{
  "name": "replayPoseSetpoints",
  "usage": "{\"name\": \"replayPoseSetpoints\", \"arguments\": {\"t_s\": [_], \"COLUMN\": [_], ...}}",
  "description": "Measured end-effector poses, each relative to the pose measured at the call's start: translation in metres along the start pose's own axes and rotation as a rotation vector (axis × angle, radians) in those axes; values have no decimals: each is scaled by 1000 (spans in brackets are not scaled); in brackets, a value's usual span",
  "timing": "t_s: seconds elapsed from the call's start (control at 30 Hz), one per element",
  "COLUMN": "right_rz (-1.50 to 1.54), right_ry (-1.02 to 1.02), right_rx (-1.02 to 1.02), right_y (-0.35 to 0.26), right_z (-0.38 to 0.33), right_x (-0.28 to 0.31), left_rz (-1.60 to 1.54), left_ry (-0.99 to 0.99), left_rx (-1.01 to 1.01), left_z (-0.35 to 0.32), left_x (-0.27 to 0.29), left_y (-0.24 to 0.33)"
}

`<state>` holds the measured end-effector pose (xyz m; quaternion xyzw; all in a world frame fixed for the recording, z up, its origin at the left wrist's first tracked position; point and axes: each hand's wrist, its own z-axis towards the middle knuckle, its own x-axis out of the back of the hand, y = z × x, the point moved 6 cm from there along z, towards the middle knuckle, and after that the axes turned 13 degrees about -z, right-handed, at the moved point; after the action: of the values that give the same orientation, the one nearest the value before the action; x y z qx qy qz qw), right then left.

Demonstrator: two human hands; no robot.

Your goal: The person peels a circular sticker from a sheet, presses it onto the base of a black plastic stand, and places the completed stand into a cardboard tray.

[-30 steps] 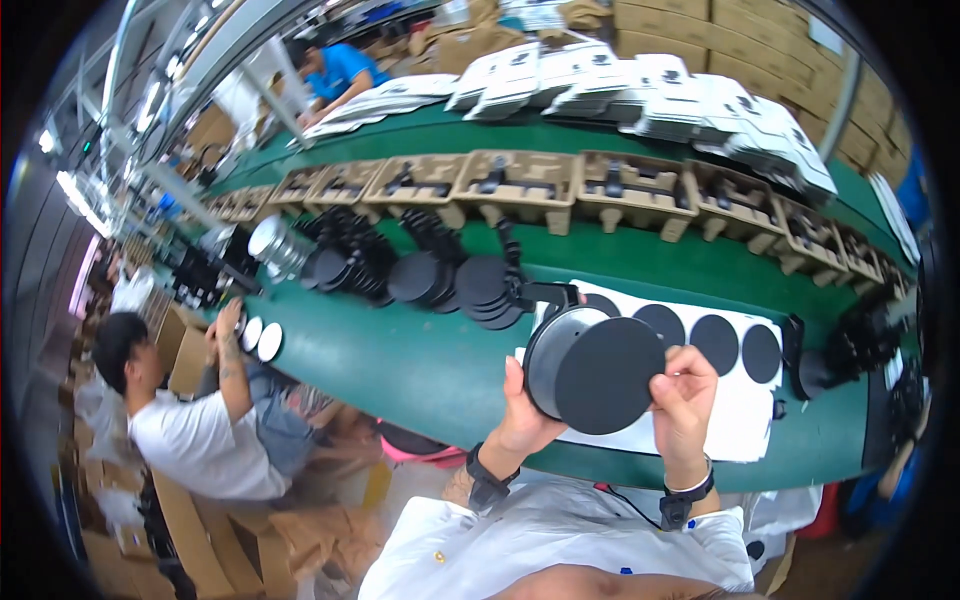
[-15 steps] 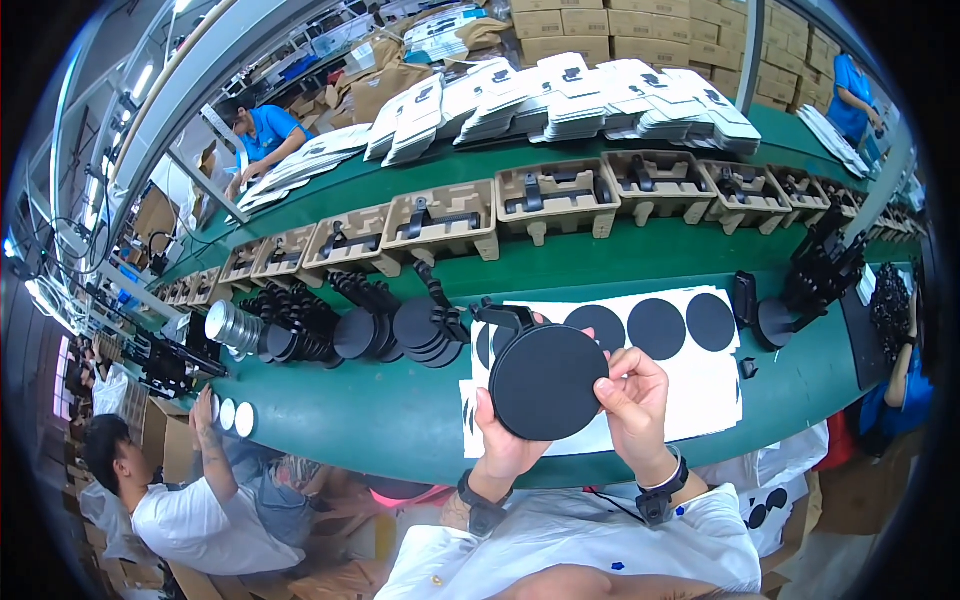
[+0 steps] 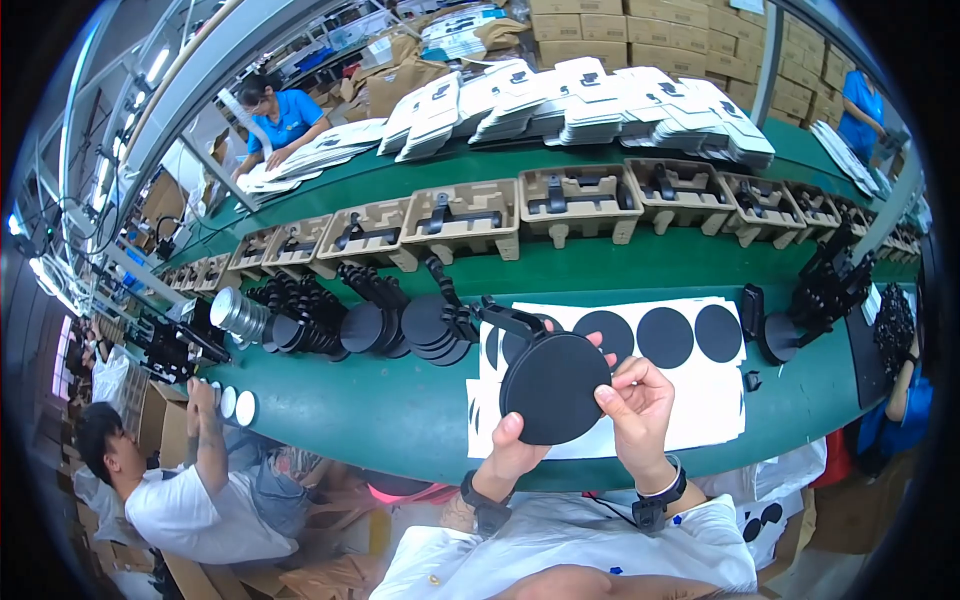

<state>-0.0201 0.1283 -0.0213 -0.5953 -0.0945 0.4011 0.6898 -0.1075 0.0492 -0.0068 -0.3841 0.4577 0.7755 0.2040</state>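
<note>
In front of me is a black stand with a round flat base and a short jointed arm at its upper left. My left hand grips it from below, thumb on the lower left rim and fingertips showing past the upper right edge. At the base's right edge, my right hand closes thumb against fingers; whether it grips the rim or a thin layer on it cannot be made out. Beneath lie white sheets bearing several black round pads, partly covered by the stand and hands.
Similar black stands cluster on the green table to the left, beside silvery discs. Brown moulded trays form a row behind. White flat pieces are piled farther back. A co-worker sits at left near white discs.
The view has shifted slightly. The stand's base has tilted a little in my left hand, while my right hand stays at its right edge. The co-worker at left has lowered and drawn in their arms.
</note>
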Motion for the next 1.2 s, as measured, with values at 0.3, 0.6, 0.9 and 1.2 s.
{"name": "replayPoseSetpoints", "arguments": {"t_s": [0.3, 0.6, 0.9, 1.2], "right_rz": [-232, -750, -1060, -792], "right_ry": [52, -57, -201, 150], "right_rx": [190, -73, 871, 535], "right_y": [4, 11, -33, -11], "right_z": [-21, -1, -46, -40], "right_x": [7, 29, -18, 39], "left_rz": [22, 489, -146, 5], "left_ry": [-11, 16, 43, 51], "left_rx": [23, -84, -54, -277], "left_z": [-34, -53, -40, -39], "left_x": [-6, 22, 18, 27], "left_y": [1, -23, -28, -47]}}
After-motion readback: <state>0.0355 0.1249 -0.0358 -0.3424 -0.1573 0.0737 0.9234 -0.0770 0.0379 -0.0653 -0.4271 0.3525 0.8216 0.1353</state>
